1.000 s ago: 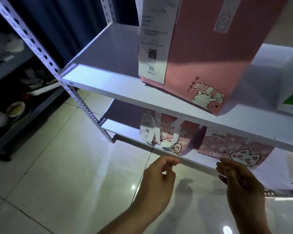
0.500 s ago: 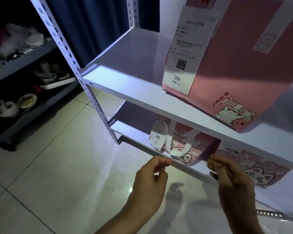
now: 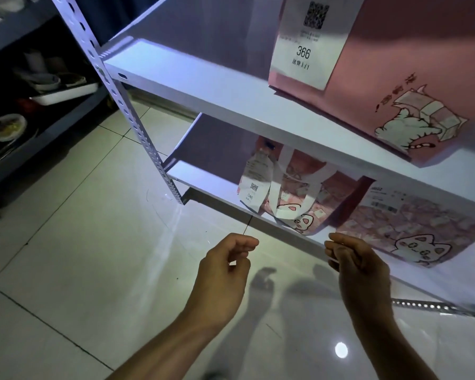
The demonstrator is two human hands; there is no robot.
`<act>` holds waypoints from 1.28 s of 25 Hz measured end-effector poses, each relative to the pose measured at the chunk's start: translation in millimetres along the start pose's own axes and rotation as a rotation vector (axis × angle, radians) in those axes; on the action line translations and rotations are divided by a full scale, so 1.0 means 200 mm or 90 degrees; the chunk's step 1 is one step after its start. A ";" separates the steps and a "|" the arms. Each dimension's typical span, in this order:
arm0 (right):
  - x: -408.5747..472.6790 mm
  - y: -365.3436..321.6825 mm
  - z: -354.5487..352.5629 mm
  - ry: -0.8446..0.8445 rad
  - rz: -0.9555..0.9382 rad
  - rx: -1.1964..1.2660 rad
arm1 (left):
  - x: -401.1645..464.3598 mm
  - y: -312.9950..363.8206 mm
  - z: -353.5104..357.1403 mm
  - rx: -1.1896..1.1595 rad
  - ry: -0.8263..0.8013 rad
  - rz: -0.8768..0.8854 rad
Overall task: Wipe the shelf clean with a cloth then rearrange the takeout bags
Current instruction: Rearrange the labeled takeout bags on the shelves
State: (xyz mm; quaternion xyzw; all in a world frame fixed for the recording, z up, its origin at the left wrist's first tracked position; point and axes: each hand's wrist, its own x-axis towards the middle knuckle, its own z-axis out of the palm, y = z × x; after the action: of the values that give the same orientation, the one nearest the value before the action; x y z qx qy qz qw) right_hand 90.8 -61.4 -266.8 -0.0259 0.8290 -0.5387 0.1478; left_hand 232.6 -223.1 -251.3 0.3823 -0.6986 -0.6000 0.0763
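A white metal shelf unit fills the upper right. On its upper board stands a big pink takeout bag with a receipt numbered 366. The lower board carries a small pink cat-print bag with white handles and a receipt, and beside it on the right a flat pink cat-print bag. My left hand hovers in front of the lower board with fingers curled and nothing in it. My right hand is at the lower board's front edge, fingers curled, holding nothing. No cloth is in view.
A perforated white upright marks the shelf's left front corner. A dark rack on the left holds bowls and a white tray. Glossy floor tiles stretch below, with shadows of my hands.
The view has shifted closer and to the right, so the shelf looks larger. Both hands keep the same curled pose near the lower board's front edge.
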 end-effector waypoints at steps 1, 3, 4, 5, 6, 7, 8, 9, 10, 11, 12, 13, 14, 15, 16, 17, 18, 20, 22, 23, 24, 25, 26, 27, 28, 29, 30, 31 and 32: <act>0.01 0.02 0.02 0.006 0.010 0.005 | 0.02 -0.03 0.00 0.002 -0.002 -0.005; 0.04 0.05 0.05 0.013 0.022 0.004 | 0.07 -0.07 0.00 0.012 -0.001 -0.013; 0.07 0.08 0.07 0.026 0.027 -0.009 | 0.11 -0.09 0.00 0.021 0.002 -0.016; 0.10 0.11 0.08 0.044 0.024 -0.022 | 0.17 -0.12 0.00 0.030 0.005 -0.020; 0.13 0.13 0.10 0.054 0.021 -0.039 | 0.23 -0.14 0.00 0.037 0.006 -0.021; 0.16 0.13 0.12 0.040 0.016 -0.067 | 0.30 -0.15 0.00 0.043 0.005 -0.018; 0.20 0.13 0.13 0.016 0.013 -0.088 | 0.38 -0.16 0.00 0.045 0.005 -0.012; 0.25 0.14 0.14 -0.009 0.023 -0.095 | 0.46 -0.16 0.00 0.048 0.004 -0.005; 0.29 0.13 0.14 -0.027 0.031 -0.083 | 0.55 -0.14 0.00 0.054 0.002 -0.001; 0.33 0.13 0.14 -0.037 0.039 -0.063 | 0.62 -0.10 0.01 0.065 -0.001 -0.001; 0.35 0.13 0.15 -0.038 0.044 -0.050 | 0.69 -0.07 0.02 0.081 -0.003 -0.007; 0.38 0.13 0.15 -0.036 0.042 -0.048 | 0.76 -0.03 0.03 0.098 -0.003 -0.020; 0.40 0.13 0.16 -0.032 0.043 -0.051 | 0.84 -0.01 0.04 0.109 -0.003 -0.037; 0.41 0.14 0.17 -0.033 0.046 -0.057 | 0.90 0.02 0.06 0.108 -0.004 -0.055; 0.41 0.15 0.18 -0.040 0.049 -0.064 | 0.96 0.03 0.08 0.098 -0.009 -0.066; 0.42 0.15 0.19 -0.037 0.054 -0.071 | 1.01 0.04 0.10 0.096 -0.022 -0.062; 0.43 0.15 0.19 -0.035 0.055 -0.068 | 1.05 0.05 0.12 0.102 -0.033 -0.051; 0.45 0.16 0.19 -0.040 0.059 -0.057 | 1.11 0.05 0.14 0.098 -0.030 -0.039; 0.45 0.17 0.17 -0.032 0.065 -0.037 | 1.10 0.05 0.14 0.068 -0.028 -0.056; 0.45 0.18 0.16 -0.027 0.063 -0.027 | 1.08 0.04 0.13 0.070 -0.031 -0.061; 0.43 0.18 0.14 -0.025 0.059 -0.022 | 1.04 0.03 0.11 0.084 -0.032 -0.062; 0.40 0.18 0.12 -0.021 0.059 -0.030 | 0.98 0.02 0.10 0.095 -0.031 -0.059; 0.37 0.18 0.11 -0.022 0.058 -0.035 | 0.93 0.01 0.08 0.099 -0.028 -0.057; 0.33 0.19 0.09 -0.024 0.063 -0.033 | 0.88 0.01 0.07 0.101 -0.021 -0.054; 0.30 0.19 0.08 -0.025 0.074 -0.026 | 0.83 0.02 0.06 0.103 -0.011 -0.049; 0.26 0.18 0.06 -0.023 0.085 -0.017 | 0.77 0.03 0.04 0.101 -0.001 -0.043; 0.22 0.17 0.05 -0.017 0.092 -0.003 | 0.73 0.04 0.03 0.092 0.009 -0.040; 0.17 0.14 0.03 -0.013 0.095 0.004 | 0.68 0.05 0.01 0.080 0.016 -0.041; 0.12 0.11 0.01 -0.010 0.096 0.002 | 0.63 0.06 -0.01 0.073 0.020 -0.043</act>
State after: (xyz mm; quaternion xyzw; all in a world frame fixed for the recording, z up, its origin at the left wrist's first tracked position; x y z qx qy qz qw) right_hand 69.9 -58.0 -293.1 0.0322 0.8265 -0.5273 0.1947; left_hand 140.6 -302.9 -283.7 0.4186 -0.7175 -0.5549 0.0451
